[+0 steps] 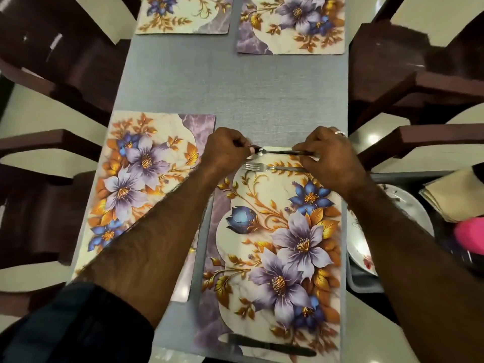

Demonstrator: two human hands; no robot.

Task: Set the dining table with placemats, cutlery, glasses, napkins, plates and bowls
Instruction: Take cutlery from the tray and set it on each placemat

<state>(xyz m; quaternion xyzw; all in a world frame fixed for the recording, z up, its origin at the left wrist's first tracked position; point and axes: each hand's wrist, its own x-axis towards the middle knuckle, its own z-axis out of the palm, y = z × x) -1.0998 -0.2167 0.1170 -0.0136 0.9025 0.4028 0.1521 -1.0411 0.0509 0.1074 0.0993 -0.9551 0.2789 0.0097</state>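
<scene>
Both bare forearms reach forward over the long grey woven table runner, converging at the far edge of the near right floral placemat, a rectangular mat printed with purple and blue flowers and gold leaves. The left hand is curled into a loose fist, knuckles up, its fingertips pinching the bowl end of a shiny steel spoon. The right hand, wearing a silver ring, has its fingers bent down and closed on the spoon's handle. The spoon lies crosswise along the mat's far edge; whether it touches the mat cannot be told. Just nearer the person, a steel fork lies parallel on the same mat, tines pointing left, its handle disappearing under the right hand. A dark table knife lies across the mat's near edge.

A matching floral placemat lies to the left, partly under the left forearm, and two more lie at the far end. To the right sit a white round plate with a small red motif, folded beige napkins and a bright pink object. Dark wooden chairs flank the table. No writing or labels are readable.
</scene>
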